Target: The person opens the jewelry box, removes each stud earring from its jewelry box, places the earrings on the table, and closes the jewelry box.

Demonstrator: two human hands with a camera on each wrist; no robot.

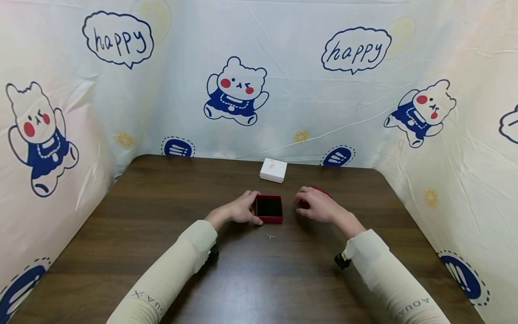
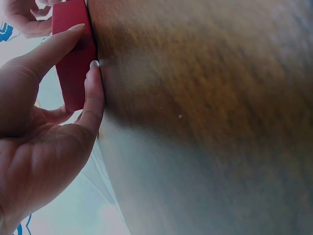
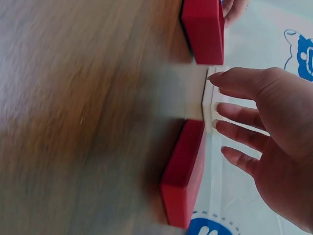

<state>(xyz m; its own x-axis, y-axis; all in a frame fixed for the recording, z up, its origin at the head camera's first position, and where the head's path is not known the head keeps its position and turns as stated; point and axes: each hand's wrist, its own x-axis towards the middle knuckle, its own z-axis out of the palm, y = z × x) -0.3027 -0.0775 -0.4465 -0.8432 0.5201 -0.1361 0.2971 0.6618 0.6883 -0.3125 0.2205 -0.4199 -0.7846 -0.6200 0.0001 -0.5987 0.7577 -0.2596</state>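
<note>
My left hand (image 1: 243, 208) grips the left side of a small open red box (image 1: 270, 220) with a dark lining, which sits on the table. In the left wrist view, the thumb lies against the box's red wall (image 2: 73, 88). My right hand (image 1: 317, 203) hovers near a red box lid (image 1: 322, 191), partly covering it in the head view. From the right wrist, the fingers are spread and loosely bent, with nothing between them, and the lid (image 3: 183, 176) lies beside them. A tiny pale, thin item (image 1: 270, 236) rests on the table in front of the box.
A closed white box (image 1: 273, 170) stands behind the red box, near the back edge of the brown wooden table (image 1: 170, 180). A printed cloth backdrop (image 1: 291, 90) with cartoon bears surrounds the table on the back and both sides.
</note>
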